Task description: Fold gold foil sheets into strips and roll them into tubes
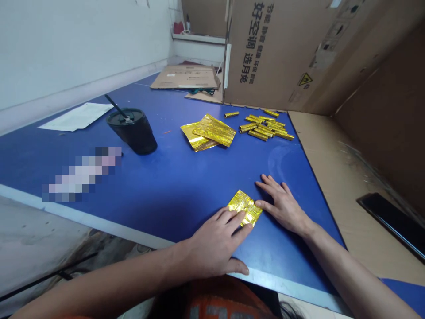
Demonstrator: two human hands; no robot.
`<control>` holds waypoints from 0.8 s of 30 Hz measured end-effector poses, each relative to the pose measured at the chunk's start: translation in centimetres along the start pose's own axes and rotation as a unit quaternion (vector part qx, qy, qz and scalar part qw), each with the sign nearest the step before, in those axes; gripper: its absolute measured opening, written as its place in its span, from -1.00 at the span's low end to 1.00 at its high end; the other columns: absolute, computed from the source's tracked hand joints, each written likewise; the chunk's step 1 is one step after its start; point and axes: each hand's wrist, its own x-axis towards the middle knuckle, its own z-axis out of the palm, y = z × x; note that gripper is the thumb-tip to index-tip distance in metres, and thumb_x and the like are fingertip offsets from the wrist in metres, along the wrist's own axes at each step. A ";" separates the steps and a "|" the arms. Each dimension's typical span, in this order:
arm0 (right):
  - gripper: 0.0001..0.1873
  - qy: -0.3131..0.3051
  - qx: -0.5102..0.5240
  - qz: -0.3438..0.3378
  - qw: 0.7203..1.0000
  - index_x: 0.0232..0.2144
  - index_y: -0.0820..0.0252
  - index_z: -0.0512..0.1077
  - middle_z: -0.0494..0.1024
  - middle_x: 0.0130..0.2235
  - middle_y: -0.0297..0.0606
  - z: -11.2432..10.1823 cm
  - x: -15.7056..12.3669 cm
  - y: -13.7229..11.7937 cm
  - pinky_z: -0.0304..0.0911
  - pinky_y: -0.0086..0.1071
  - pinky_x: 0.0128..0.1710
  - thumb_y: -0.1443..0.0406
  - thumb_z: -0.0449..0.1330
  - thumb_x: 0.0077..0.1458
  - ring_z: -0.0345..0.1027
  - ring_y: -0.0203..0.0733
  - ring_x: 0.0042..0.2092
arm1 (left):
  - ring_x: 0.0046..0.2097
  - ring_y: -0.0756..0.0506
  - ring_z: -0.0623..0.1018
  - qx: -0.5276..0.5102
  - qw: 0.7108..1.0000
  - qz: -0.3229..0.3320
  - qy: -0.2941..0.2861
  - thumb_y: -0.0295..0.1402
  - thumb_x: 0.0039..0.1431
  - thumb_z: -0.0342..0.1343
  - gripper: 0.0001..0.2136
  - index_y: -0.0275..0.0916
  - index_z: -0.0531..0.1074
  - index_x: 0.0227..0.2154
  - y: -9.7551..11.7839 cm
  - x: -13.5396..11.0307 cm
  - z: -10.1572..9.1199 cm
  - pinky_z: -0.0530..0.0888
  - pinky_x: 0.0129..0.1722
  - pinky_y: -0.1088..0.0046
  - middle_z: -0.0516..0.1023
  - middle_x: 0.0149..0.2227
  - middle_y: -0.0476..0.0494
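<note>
A square of crinkled gold foil [239,200] lies flat on the blue table close to me. Resting on its near left part is my left hand [221,239], fingers stretched out and thumb apart. My right hand [283,206] lies on the table to the right, fingers spread, with the thumb tip touching the sheet's right corner. Neither hand grips anything. Farther back, several larger gold foil sheets [215,128] overlap in a loose stack. To their right sit several thin rolled gold foil tubes [264,128], one a little apart from the others.
A dark lidded cup [136,133] with a straw stands at the left, near a white sheet [76,117] and a blurred-out item [81,175]. Flat cardboard [186,76] lies at the back. A large cardboard panel [282,53] rises behind; a black phone-like object [393,223] lies on the right.
</note>
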 end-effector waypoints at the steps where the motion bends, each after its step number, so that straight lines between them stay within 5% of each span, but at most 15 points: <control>1: -0.43 0.003 -0.002 0.003 1.000 0.09 0.16 0.18 0.04 0.21 -0.09 0.0 -0.1 -0.1 -0.18 0.11 0.11 0.04 -0.02 0.08 -0.17 -0.03 0.22 | 0.07 -0.26 0.22 -0.002 1.000 0.001 0.000 0.13 -0.04 -0.05 -0.28 -0.31 0.15 0.08 -0.1 0.0 0.0 0.13 0.06 0.21 0.23 0.08 -0.33; 7: -0.51 0.046 -0.022 -0.019 0.999 0.10 0.15 0.17 0.13 0.18 -0.15 -0.7 -1.1 -2.1 -0.16 0.08 0.12 0.13 -0.09 0.15 -0.10 -0.08 0.21 | 0.03 -0.27 0.24 -0.015 1.000 0.003 0.007 0.13 -0.04 -0.05 -0.28 -0.31 0.14 0.08 -0.3 0.1 0.1 0.18 0.03 0.21 0.22 0.07 -0.34; 13: -0.31 -0.062 -0.049 -0.190 0.979 0.21 0.19 -0.17 -0.11 0.24 -0.14 -0.4 -2.2 -4.0 -0.28 0.11 0.14 0.02 -0.13 0.13 -0.30 -0.05 0.24 | 0.05 -0.28 0.24 -0.025 0.999 0.010 0.018 0.13 -0.06 -0.02 -0.35 -0.33 0.27 -0.06 -0.5 -0.2 0.5 0.17 0.04 0.18 0.27 0.01 -0.36; 17: -0.20 -0.084 -0.080 -0.205 0.972 0.22 0.23 -0.35 -0.23 0.25 -0.10 0.6 -2.3 -3.4 -0.30 0.15 0.13 -0.05 -0.16 0.11 -0.38 -0.02 0.25 | 0.11 -0.28 0.19 -0.032 0.999 0.025 0.011 0.09 -0.02 -0.03 -0.38 -0.33 0.26 -0.06 -0.9 -0.8 0.4 0.15 0.08 0.22 0.21 0.07 -0.37; 24: -0.20 -0.083 -0.091 -0.206 0.971 0.22 0.21 -0.35 -0.22 0.25 -0.11 0.4 -2.3 -3.4 -0.28 0.15 0.13 -0.07 -0.17 0.09 -0.38 -0.01 0.25 | 0.11 -0.25 0.22 -0.032 0.999 0.034 -0.005 0.07 0.00 -0.03 -0.39 -0.34 0.24 -0.02 -1.1 -1.1 -0.1 0.07 0.12 0.20 0.25 0.07 -0.36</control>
